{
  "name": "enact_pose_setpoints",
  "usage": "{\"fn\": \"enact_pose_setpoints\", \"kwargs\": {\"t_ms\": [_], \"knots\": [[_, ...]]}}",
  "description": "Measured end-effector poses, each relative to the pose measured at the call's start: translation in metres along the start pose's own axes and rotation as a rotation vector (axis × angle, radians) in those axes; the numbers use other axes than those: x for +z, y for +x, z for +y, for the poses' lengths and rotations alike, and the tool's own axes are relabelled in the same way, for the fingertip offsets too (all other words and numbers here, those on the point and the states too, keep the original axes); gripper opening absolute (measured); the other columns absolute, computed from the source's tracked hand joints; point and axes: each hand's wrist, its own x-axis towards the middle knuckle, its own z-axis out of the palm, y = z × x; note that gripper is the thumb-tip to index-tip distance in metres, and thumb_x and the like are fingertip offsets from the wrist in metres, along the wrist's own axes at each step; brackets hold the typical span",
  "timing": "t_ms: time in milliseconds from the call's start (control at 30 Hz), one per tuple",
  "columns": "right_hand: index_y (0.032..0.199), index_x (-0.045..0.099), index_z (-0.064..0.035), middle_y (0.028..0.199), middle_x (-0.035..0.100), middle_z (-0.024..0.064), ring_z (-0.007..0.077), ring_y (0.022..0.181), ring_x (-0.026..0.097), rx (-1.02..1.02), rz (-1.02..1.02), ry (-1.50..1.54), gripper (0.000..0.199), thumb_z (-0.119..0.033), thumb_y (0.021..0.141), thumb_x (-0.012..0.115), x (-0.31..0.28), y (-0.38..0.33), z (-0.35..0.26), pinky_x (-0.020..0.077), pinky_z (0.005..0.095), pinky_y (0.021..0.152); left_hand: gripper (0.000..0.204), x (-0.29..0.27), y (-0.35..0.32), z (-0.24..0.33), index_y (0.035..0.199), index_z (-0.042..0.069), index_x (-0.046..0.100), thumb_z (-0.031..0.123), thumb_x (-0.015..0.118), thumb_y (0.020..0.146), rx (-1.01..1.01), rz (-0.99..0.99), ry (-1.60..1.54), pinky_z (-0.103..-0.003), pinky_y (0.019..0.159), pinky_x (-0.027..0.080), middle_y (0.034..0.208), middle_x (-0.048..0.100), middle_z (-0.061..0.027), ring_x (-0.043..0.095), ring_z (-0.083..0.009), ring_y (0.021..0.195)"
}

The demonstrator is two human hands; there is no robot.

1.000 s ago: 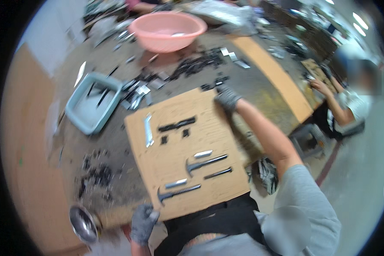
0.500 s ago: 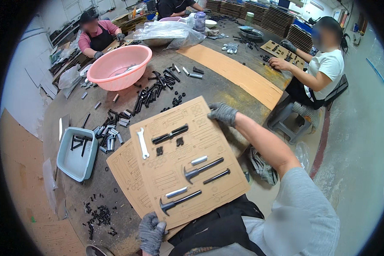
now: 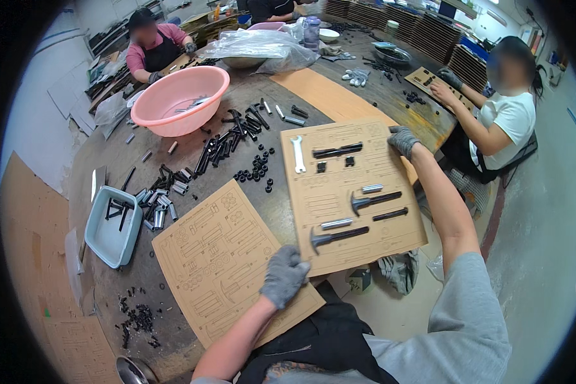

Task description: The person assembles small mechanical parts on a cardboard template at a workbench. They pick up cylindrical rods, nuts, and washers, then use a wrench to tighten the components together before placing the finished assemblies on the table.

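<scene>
Both my gloved hands hold a printed cardboard sheet (image 3: 329, 185) by its edges, partly over the table's edge. My left hand (image 3: 283, 276) is closed on its lower left corner, my right hand (image 3: 403, 141) on its upper right edge. Fixed on the sheet are a silver open-end wrench (image 3: 298, 155), a pair of long black parts (image 3: 337, 150), small black pieces (image 3: 322, 167), silver tubes (image 3: 336, 224), two black hook-headed parts (image 3: 339, 237) and a black bolt (image 3: 390, 215). A second printed sheet (image 3: 201, 224), bearing no parts, lies flat under my left forearm.
A pink basin (image 3: 150, 115) and a pale blue tub (image 3: 131, 249) stand on the left. Black bolts (image 3: 217, 152), silver tubes (image 3: 160, 217) and black nuts (image 3: 255, 168) lie loose between them and the sheets. Co-workers sit at the right (image 3: 502, 121) and far left (image 3: 153, 48).
The sheet with parts has moved right, off the sheet beneath, uncovering it. My left hand has moved up and right with it; my right hand has shifted right and slightly up.
</scene>
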Motion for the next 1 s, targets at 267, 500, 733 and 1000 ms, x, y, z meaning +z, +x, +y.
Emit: {"fn": "enact_pose_setpoints", "kwargs": {"t_ms": [267, 500, 733, 1000], "knots": [[0.111, 0.063, -0.0041, 0.105, 0.065, 0.0173, 0.0324, 0.093, 0.06, -0.206, 0.063, -0.949, 0.033, -0.009, 0.086, 0.042, -0.005, 0.142, 0.087, 0.0483, 0.0387, 0.082, 0.029, 0.064, 0.07, -0.013, 0.101, -0.004, 0.053, 0.014, 0.059, 0.078, 0.296, 0.113, 0.358, -0.039, 0.067, 0.052, 0.083, 0.059, -0.0141, 0.06, -0.0252, 0.073], [0.111, 0.066, -0.0084, 0.11, 0.066, 0.0176, 0.0308, 0.105, 0.061, -0.128, 0.274, -0.376, 0.033, -0.02, 0.087, 0.048, -0.022, 0.186, 0.138, 0.0466, 0.039, 0.088, 0.033, 0.104, 0.096, -0.011, 0.101, -0.001, 0.063, 0.02, 0.065, 0.076, 0.054, -0.082, 0.058, -0.041, 0.082, 0.048, 0.097, 0.065, -0.0235, 0.063, -0.0372, 0.09], [0.124, 0.056, -0.0051, 0.119, 0.061, 0.0205, 0.0371, 0.108, 0.058, -0.221, 0.33, -0.586, 0.045, -0.013, 0.079, 0.054, 0.053, 0.09, -0.003, 0.0466, 0.0428, 0.088, 0.051, -0.044, 0.011, 0.006, 0.125, -0.001, 0.053, 0.026, 0.057, 0.082, 0.279, -0.187, 0.117, -0.038, 0.095, 0.045, 0.113, 0.063, -0.0211, 0.06, -0.0319, 0.105], [0.116, 0.061, -0.0081, 0.107, 0.066, 0.0131, 0.0254, 0.096, 0.064, -1.034, -0.381, -0.277, 0.036, -0.004, 0.081, 0.06, 0.283, -0.062, -0.228, 0.05, 0.0346, 0.082, 0.057, -0.128, -0.015, -0.078, 0.129, 0.006, 0.053, 0.046, 0.052, 0.089, 0.516, 0.377, 0.992, -0.044, 0.112, 0.022, 0.137, 0.047, -0.0176, 0.035, -0.0331, 0.133]]}}
